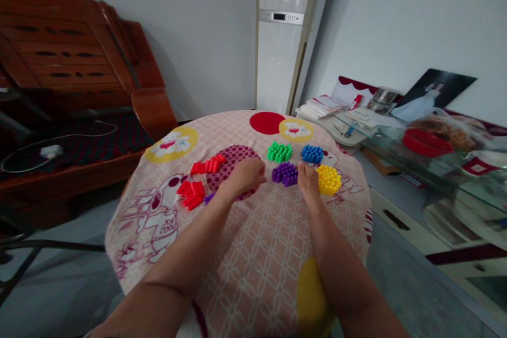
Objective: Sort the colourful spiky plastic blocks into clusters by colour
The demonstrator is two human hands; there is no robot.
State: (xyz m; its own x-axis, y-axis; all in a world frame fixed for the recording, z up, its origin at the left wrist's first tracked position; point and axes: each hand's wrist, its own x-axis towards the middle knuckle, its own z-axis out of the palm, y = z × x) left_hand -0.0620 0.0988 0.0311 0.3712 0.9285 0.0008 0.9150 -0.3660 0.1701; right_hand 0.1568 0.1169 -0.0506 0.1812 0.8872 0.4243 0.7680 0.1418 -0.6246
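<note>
On a round table with a pink patterned cloth (253, 232) lie clusters of small plastic pegs. A purple cluster (284, 173) sits between my two hands. My left hand (245, 175) is curled closed just left of it, and what it holds is hidden. My right hand (307, 178) rests with its fingers pressed together between the purple cluster and a yellow cluster (328, 179), touching both. Beyond them stand a green cluster (279, 152) and a blue cluster (312, 153). Two red groups (208, 165) (191, 194) lie to the left, with a loose purple peg (209, 198).
A wooden bench (79, 74) with a cable and charger stands at the left. A tall white air conditioner (283, 31) stands behind the table. At the right is a glass-topped cabinet (420, 163) holding papers, a red bowl (425, 142) and a framed photo.
</note>
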